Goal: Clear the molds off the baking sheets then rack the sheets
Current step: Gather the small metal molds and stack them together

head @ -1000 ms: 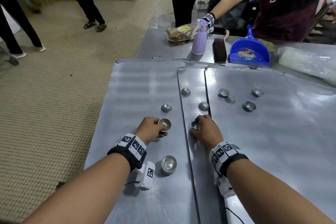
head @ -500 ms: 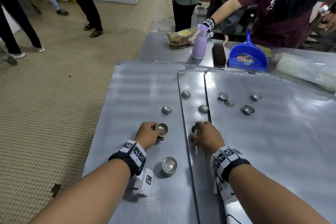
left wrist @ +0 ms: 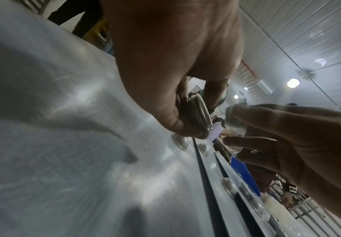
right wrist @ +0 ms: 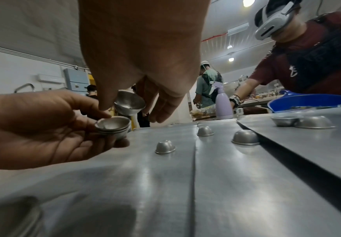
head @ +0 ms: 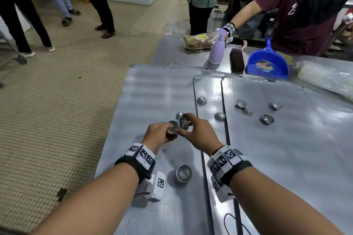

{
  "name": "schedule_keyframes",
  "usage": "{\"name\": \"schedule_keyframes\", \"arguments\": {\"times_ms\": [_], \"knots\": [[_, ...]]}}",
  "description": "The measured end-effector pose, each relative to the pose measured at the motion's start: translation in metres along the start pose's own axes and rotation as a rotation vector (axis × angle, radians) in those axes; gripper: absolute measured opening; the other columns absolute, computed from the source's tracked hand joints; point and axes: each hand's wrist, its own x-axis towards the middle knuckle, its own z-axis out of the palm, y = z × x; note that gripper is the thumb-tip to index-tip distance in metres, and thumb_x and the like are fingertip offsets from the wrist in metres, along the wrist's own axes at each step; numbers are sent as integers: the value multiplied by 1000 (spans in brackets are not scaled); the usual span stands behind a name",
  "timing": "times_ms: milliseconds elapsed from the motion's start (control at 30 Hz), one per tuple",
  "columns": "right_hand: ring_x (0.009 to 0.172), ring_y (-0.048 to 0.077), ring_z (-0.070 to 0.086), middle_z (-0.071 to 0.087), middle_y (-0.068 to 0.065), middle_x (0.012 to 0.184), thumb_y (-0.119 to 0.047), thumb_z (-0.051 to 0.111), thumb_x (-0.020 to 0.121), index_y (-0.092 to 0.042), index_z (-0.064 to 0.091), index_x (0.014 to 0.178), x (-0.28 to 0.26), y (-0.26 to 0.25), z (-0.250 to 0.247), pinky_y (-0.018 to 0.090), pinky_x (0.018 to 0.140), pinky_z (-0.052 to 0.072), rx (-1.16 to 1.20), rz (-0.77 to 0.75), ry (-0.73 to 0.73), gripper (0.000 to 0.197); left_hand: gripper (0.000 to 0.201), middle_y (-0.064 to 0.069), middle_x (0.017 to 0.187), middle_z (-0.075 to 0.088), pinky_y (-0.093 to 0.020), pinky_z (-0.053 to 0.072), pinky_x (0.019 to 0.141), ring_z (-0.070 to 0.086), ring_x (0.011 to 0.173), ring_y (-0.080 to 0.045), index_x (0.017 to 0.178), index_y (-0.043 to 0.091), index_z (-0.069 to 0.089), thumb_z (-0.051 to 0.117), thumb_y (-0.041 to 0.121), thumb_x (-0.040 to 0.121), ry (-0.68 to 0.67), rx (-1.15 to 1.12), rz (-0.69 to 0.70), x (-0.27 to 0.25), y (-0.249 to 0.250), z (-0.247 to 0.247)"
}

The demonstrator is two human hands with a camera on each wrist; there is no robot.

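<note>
Baking sheets (head: 156, 93) cover our desk (head: 172, 49), overlapping side by side, with a blue dustpan (head: 267, 63), brush (head: 236, 59) and lilac spray bottle (head: 216, 51) beyond them. Loose molds (head: 219, 116) dot the sheets. Above the leftmost sheet our left hand (head: 158, 133) grips a nested stack of molds (right wrist: 113, 126). Our right hand (head: 198, 131) pinches a single mold (right wrist: 129, 104), tilted just over that stack.
</note>
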Motion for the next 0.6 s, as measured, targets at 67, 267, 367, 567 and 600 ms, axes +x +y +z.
{"name": "schedule_keyframes", "arguments": {"times_ms": [67,267,367,567,600], "knots": [[103,19,66,72,-7,110,-54,75,77,-32,55,127,4,-6,7,38,86,54,-31,-18,-21,59,21,-20,76,66,-43,60,75,67,70,-28,80,-5,67,53,6,92,-25,-113,-26,-4,6,1],[101,19,66,71,-6,110,-58,74,77,-34,53,128,10,-12,23,33,81,53,-79,-30,-36,60,32,-12,70,69,-43,55,75,64,56,-18,80,4,60,41,19,101,-59,-269,-71,-11,12,-2],[109,16,64,68,-7,122,-61,73,78,-32,51,137,9,-13,27,34,87,52,-87,-44,-79,70,29,-17,83,68,-36,55,66,62,67,-23,89,2,64,46,22,100,-23,-236,-58,-8,9,-13],[111,19,64,63,-3,133,-53,60,91,-24,55,135,24,8,11,35,92,50,-187,28,-84,53,14,-18,72,70,-25,52,56,66,55,-19,90,-2,70,67,12,90,103,12,-41,8,-8,-38],[111,21,64,64,-1,132,-50,60,92,-22,56,135,29,14,6,36,93,50,-214,56,-91,51,12,-18,71,70,-25,48,55,65,52,-18,91,-2,69,64,9,90,121,88,-42,11,-13,-40]]}}
